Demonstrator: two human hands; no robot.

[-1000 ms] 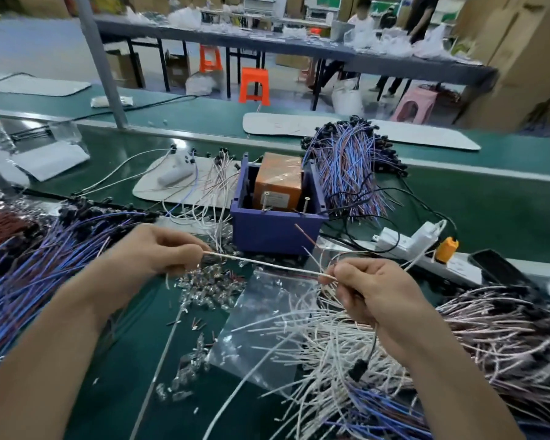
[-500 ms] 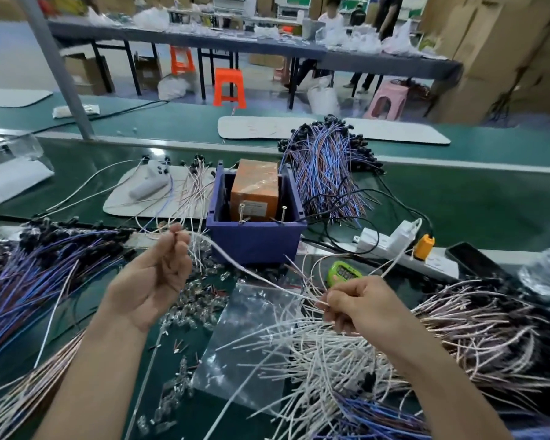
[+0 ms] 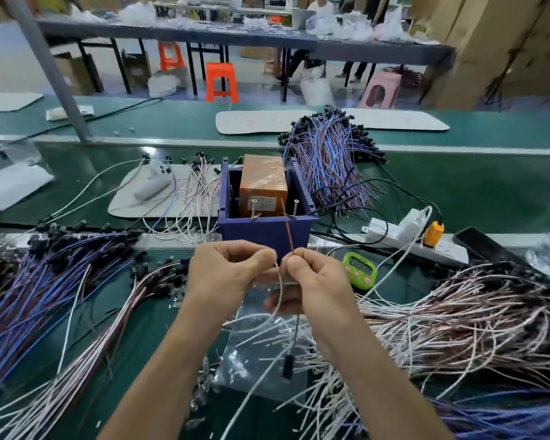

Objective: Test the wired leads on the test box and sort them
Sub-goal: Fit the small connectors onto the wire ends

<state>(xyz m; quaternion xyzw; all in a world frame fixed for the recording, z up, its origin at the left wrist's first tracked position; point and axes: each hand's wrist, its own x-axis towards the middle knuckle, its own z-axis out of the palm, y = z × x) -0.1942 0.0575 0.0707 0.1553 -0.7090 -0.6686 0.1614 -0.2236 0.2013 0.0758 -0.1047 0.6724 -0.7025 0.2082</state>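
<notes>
Leftmost, we see a heap of blue leads on the green bench. Our left hand, fingers curled, pinches a thin lead. Our right hand, touching the left, pinches it too, its brown end rising before the blue test box. Rightward lie a green timer and a pale lead pile.

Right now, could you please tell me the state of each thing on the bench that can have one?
lead: brown end pointing up
left hand: pinching the lead's white wire
right hand: pinching the lead's brown wire
test box: open-topped, orange unit inside
power strip: two plugs inserted
timer: lying face up
phone: screen dark
</notes>
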